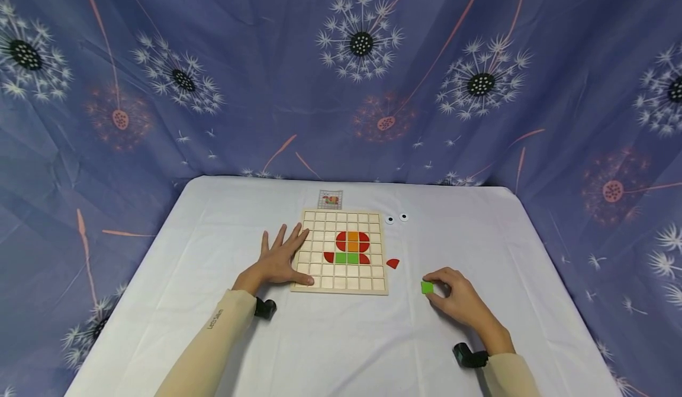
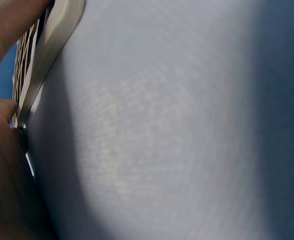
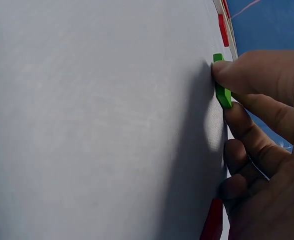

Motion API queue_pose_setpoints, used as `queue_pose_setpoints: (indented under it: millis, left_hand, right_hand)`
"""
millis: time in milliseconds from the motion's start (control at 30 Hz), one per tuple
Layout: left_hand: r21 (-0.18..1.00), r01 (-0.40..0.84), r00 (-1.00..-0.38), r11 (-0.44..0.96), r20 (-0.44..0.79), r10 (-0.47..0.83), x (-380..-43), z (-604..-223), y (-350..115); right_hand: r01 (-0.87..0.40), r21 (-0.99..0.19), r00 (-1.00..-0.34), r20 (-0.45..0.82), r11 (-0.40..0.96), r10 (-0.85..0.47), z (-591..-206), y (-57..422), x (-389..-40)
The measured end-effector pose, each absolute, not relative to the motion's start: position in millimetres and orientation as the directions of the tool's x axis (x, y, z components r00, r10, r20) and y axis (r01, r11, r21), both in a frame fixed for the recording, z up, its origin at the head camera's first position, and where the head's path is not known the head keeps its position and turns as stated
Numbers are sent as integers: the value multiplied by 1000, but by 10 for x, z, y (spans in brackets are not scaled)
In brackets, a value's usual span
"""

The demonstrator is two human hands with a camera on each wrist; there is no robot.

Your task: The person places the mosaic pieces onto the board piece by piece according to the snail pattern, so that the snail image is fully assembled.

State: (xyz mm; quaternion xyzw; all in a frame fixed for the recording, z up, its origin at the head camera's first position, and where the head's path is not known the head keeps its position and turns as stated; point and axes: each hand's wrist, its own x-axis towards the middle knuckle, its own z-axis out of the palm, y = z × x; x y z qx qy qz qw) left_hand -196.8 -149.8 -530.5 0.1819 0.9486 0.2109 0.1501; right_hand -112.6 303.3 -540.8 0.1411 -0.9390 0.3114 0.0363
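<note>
A wooden grid board (image 1: 314,267) lies on the table with red rounded pieces (image 1: 341,241), orange squares (image 1: 353,242) and green squares (image 1: 347,258) set in its cells. My left hand (image 1: 279,262) rests on the board's left edge, fingers spread and thumb on the near corner. Right of the board, my right hand (image 1: 457,297) pinches a green square tile (image 1: 427,287) between thumb and fingers. In the right wrist view that tile (image 3: 221,82) is tilted on edge, close to the cloth. A loose red quarter-round piece (image 1: 393,263) lies between board and right hand.
Two round eye pieces (image 1: 396,218) lie beyond the board's right corner. A small pattern card (image 1: 330,199) lies at its far edge. Low in the right wrist view, another red piece (image 3: 212,221) shows near the fingers. A patterned curtain (image 1: 256,77) hangs behind the white-covered table (image 1: 341,344).
</note>
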Motion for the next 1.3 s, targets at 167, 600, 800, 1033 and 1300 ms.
queue_pose_setpoints:
  millis: [167, 600, 800, 1033, 1300]
  left_hand:
    - [455, 278, -890, 846, -208, 405, -1966, -5298, -1497]
    - [453, 286, -888, 845, -207, 411, -1965, -5306, -1506]
    - [453, 285, -889, 845, -205, 410, -1963, -5306, -1505]
    - [461, 283, -890, 841, -201, 409, -1961, -5303, -1494]
    - [459, 284, -889, 842, -203, 410, -1958, -5293, -1495]
  right_hand:
    - [-284, -587, -959, 158, 758, -237, -5434, 3020, -1170]
    - [-224, -632, -974, 128, 742, -185, -5443, 2984, -1203]
    - [-196, -646, -981, 129, 738, -148, -5442, 2967, -1221]
    - [-156, -653, -987, 81, 741, -136, -5410, 2897, -1288]
    - [-156, -683, -986, 63, 714, -155, -5277, 2708, -1462]
